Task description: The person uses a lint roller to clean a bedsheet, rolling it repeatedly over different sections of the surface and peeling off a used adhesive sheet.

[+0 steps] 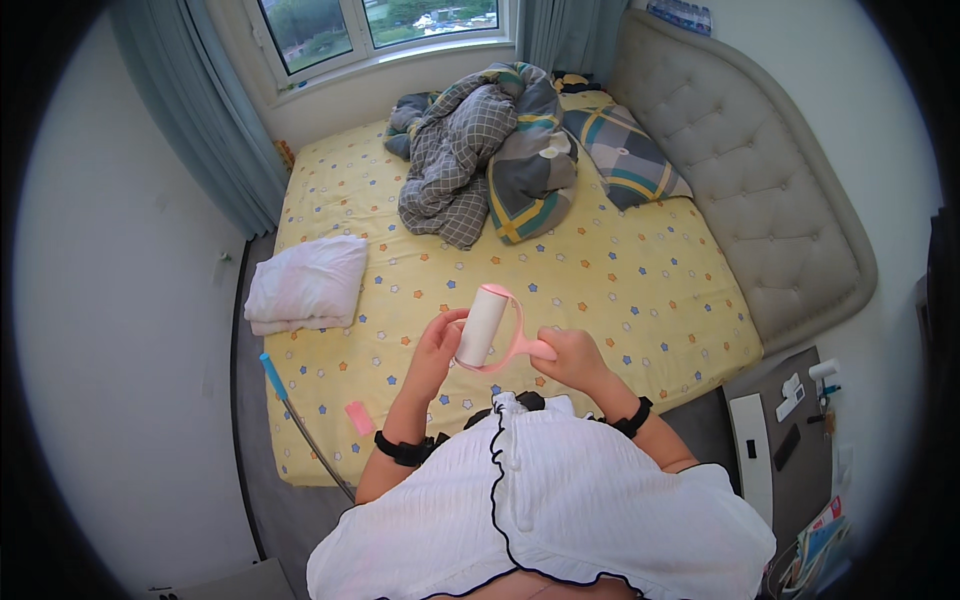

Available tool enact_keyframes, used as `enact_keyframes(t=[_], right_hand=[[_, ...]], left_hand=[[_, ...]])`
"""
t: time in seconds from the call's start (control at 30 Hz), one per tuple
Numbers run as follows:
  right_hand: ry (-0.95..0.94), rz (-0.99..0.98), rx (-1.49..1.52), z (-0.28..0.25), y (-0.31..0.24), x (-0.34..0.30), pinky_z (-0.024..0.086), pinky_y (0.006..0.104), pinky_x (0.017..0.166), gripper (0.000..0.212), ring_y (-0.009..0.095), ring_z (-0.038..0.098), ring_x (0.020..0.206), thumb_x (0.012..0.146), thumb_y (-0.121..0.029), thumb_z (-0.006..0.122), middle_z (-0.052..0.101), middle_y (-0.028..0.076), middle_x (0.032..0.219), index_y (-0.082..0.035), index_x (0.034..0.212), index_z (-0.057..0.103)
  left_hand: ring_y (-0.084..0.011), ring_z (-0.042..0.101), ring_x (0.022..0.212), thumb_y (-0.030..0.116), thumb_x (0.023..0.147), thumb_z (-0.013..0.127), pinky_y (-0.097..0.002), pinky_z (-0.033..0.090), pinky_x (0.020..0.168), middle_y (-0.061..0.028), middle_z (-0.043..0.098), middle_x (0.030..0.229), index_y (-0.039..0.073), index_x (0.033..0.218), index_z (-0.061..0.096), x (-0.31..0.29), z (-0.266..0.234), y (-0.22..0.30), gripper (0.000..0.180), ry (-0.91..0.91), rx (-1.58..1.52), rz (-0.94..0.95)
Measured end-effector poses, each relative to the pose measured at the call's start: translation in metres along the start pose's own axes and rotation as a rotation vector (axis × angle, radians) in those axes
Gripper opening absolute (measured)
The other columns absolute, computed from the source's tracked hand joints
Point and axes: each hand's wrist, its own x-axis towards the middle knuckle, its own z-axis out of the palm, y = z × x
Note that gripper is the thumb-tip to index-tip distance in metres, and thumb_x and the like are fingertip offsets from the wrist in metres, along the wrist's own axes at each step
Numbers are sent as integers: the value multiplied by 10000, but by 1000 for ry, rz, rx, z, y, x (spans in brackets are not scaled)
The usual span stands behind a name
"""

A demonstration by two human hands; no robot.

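Over the near part of the bed I have a lint roller (483, 326), with a white paper roll in a pink plastic frame. My right hand (570, 358) is closed round its pink handle. On the other side, my left hand (437, 350) has its fingers bent against the roll's left side; whether they pinch the paper's edge cannot be made out. A yellow bed sheet (600, 290) with small coloured stars lies below both hands. On it, left of my left forearm, rests a flat pink piece (359, 418).
A grey checked quilt (455, 165) is bunched at the far side, beside a plaid pillow (625, 155) near the padded headboard (760, 190). Folded white bedding (308, 283) lies on the left. A blue-tipped pole (290, 405) leans at the near left; a nightstand (752, 455) stands right.
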Motion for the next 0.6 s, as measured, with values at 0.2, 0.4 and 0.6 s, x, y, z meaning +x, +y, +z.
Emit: enact_keyframes(t=[0.2,0.4,0.6], right_hand=[[35,25,58,5,-5,4,444,400,507,244,335,580,585,726,-232,704,566,138,624,-68,730,522],[-83,-33,191,-13,-27,15,497,325,696,334,277,638,838,771,-247,716,646,127,906,-20,963,564],[122,-234,294,-50,-58,43,503,330,755,396,256,625,893,783,-89,690,643,121,982,-12,1153,570]], left_hand=[[-160,622,877,161,855,663,-290,490,796,-107,621,1005,-11,1144,495,-12,9,13,376,-45,-8,32],[-154,636,793,145,855,654,-271,508,718,-96,633,952,-14,1071,533,-21,0,25,295,66,-67,112],[-119,622,765,169,822,686,-245,499,677,-72,638,873,-9,969,582,-41,0,54,253,104,32,178]])
